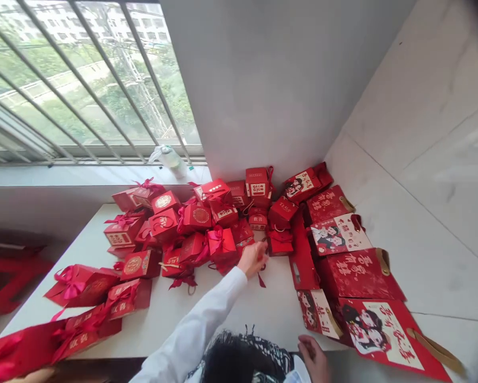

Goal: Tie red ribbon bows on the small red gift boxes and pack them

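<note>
Many red gift boxes (pixel 194 223) with pink ribbon bows are heaped across the white table (pixel 262 314). Red paper gift bags (pixel 338 236) printed with cartoon couples and gold characters lie flat to the right. At the bottom left edge, my left hand (pixel 31 375) shows only as a sliver beside a long red gift bag (pixel 23 346). My right hand is out of view. In front of me, a co-worker with dark hair reaches a white sleeve (pixel 194 324) across the table. Their hand (pixel 252 259) touches the boxes, and their other hand (pixel 314 359) rests near the table's front edge.
A barred window (pixel 103 80) runs along the back left, with a plastic bottle (pixel 169 160) on its sill. White walls (pixel 270 90) close the back and right sides. A red object (pixel 11 271) lies low at the far left, beyond the table.
</note>
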The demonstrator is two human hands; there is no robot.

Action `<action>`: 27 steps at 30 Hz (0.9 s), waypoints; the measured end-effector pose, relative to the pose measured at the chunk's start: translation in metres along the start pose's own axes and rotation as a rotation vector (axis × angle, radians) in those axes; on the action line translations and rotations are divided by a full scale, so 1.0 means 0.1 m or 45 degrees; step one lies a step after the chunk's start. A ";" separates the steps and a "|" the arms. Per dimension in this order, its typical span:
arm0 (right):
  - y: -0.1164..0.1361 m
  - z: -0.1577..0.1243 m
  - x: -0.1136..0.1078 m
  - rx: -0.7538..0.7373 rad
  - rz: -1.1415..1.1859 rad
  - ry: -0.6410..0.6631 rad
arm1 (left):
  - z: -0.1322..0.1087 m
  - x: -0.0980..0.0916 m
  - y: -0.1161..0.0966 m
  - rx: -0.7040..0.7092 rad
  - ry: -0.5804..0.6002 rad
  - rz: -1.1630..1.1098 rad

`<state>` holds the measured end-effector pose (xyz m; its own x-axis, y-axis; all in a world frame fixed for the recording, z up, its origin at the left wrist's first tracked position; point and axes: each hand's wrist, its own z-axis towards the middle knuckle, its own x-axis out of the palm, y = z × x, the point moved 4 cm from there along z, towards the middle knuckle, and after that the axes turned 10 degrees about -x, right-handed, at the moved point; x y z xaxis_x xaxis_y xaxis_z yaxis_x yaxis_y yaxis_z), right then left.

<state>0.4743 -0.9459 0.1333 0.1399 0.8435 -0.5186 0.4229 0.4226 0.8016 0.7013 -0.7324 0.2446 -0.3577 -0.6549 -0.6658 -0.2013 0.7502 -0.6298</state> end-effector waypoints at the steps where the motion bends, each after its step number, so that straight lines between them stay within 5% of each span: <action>1: 0.15 0.08 0.10 -0.091 0.028 0.086 | -0.25 0.05 0.26 -0.040 0.061 -0.018; 3: 0.54 0.26 0.33 -0.276 0.061 0.190 | -0.74 0.10 0.79 -0.190 0.091 -0.050; 7: 1.56 0.60 0.81 -0.644 0.038 0.235 | -1.45 -0.05 1.70 -0.566 -0.176 -0.079; 12: 2.75 0.74 1.43 -0.966 -0.082 0.234 | -1.76 -0.29 2.25 -0.784 -0.447 -0.073; 15: 3.02 0.73 1.74 -0.995 -0.397 0.258 | -1.66 -0.44 2.36 -0.773 -0.534 -0.024; 19: 2.98 0.76 1.86 -0.894 -0.480 0.236 | -1.28 -0.77 2.33 -0.599 -0.613 0.088; 23: 2.90 0.85 1.63 -0.822 -0.495 0.176 | -0.80 -1.10 2.20 -0.391 -0.590 0.196; 27: 2.94 0.97 1.14 -0.758 -0.535 0.038 | -0.39 -1.26 2.09 -0.229 -0.455 0.292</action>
<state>0.7019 -0.7579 0.2814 0.0447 0.5756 -0.8165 -0.1246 0.8142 0.5671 0.6687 -0.4890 0.2127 -0.0809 -0.4366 -0.8960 -0.3199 0.8628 -0.3915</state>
